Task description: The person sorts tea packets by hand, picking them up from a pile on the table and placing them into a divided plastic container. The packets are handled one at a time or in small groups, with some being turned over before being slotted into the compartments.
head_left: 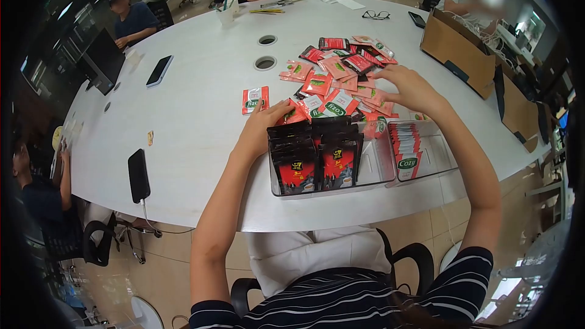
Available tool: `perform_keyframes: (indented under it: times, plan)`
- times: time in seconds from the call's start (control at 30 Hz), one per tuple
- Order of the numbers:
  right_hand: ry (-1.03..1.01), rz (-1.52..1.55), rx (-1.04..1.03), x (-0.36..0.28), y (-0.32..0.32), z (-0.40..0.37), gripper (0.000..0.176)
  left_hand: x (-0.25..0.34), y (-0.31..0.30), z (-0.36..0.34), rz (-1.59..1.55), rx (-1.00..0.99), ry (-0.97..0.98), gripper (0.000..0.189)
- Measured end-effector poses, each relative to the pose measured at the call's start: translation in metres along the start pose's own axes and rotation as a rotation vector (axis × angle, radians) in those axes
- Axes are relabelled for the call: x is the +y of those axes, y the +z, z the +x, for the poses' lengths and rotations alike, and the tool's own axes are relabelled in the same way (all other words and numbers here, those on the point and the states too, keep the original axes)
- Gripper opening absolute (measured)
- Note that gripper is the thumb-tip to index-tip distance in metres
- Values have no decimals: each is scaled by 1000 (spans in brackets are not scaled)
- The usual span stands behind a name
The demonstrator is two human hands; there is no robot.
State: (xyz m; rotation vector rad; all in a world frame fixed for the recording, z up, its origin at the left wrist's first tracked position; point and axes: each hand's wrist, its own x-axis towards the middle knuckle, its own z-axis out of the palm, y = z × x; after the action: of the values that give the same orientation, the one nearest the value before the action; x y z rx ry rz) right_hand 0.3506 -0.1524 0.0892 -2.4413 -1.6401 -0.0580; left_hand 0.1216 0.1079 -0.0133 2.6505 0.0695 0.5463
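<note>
My left hand point(266, 123) lies at the left edge of a loose pile of red and pink sachets point(339, 75), its fingers apart and nearest a Cozy sachet point(255, 99) that lies off to the left. On the pile's right side, my right hand point(407, 89) reaches in with thumb and fingers spread. In front of me stands a clear divided tray point(375, 164). Black and red G7 coffee sachets point(317, 161) stand upright in its left part. A row of Cozy sachets point(407, 151) fills part of the right section.
Two phones point(159, 71) point(139, 175) lie at the left, the nearer one on a cable. Behind the pile are glasses point(376, 15) and a cup with pens point(226, 13). A cardboard box point(458, 52) stands at the right. Several people sit around the table.
</note>
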Motion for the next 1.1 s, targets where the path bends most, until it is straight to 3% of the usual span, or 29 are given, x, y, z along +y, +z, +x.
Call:
perform_keyframes:
  times: [0.07,0.17,0.27,0.37,0.4,0.5,0.6,0.7,0.8,0.93,1.1]
  plan:
    - [-75,-33,-26,10,12,18,47,-1,-4,-1,66,23,31,43]
    - [-149,4,-49,15,27,43,57,3,-8,-1,30,71,-92,41]
    - [-365,-4,67,28,56,69,68,-6,-7,-2,9,147,-78,43]
    - [-221,72,-152,-1,42,87,77,3,-13,-1,-20,169,-149,46]
    - [-244,89,-118,-1,46,90,81,4,-14,-2,-28,181,-135,46]
    - [-395,-96,36,17,72,108,78,1,-11,-3,-33,190,-110,45]
    - [-186,-204,-197,10,67,115,64,-2,-9,-3,-6,162,-88,42]
    - [-146,-245,-193,9,66,123,44,-1,-9,-2,1,151,-70,39]
    - [-197,-107,-26,18,68,121,31,5,-13,-3,19,112,-112,36]
    - [-129,-80,4,30,62,122,24,-1,-11,-4,22,116,-80,39]
    - [-30,-113,-114,29,37,103,28,3,-13,-3,-3,91,-102,41]
